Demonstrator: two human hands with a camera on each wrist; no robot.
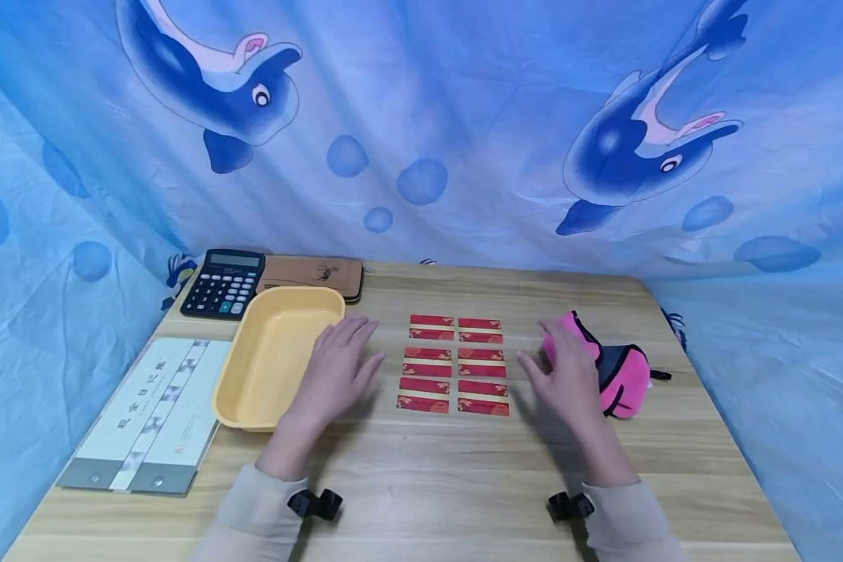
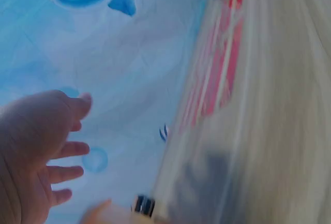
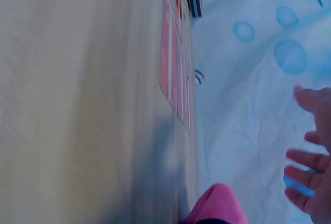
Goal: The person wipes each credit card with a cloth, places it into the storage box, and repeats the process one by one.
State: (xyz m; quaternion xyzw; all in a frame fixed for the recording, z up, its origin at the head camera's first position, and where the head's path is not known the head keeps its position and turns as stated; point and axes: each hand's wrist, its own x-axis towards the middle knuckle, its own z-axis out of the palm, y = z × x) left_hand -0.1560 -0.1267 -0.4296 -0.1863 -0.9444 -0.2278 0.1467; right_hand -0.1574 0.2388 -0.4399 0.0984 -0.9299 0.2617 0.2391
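Observation:
Red cards with gold bands (image 1: pixel 427 361) lie flat on the table in two columns of three. To their left hovers my left hand (image 1: pixel 333 367), fingers spread and holding nothing, partly over the right rim of a yellow plastic tray (image 1: pixel 274 359). On the other side my right hand (image 1: pixel 569 375) is also spread with nothing in it, in front of a pink and black pouch (image 1: pixel 628 378) whose left part it covers. Both wrist views show the hands, left (image 2: pixel 41 157) and right (image 3: pixel 315 157), raised off the table with fingers loosely extended.
A black calculator (image 1: pixel 225 282) and a brown notebook (image 1: pixel 309 275) lie at the back left. White and grey folders with Chinese lettering (image 1: pixel 151 414) rest at the left edge. A blue dolphin-printed curtain (image 1: pixel 478 133) hangs behind the wooden table (image 1: pixel 421 492).

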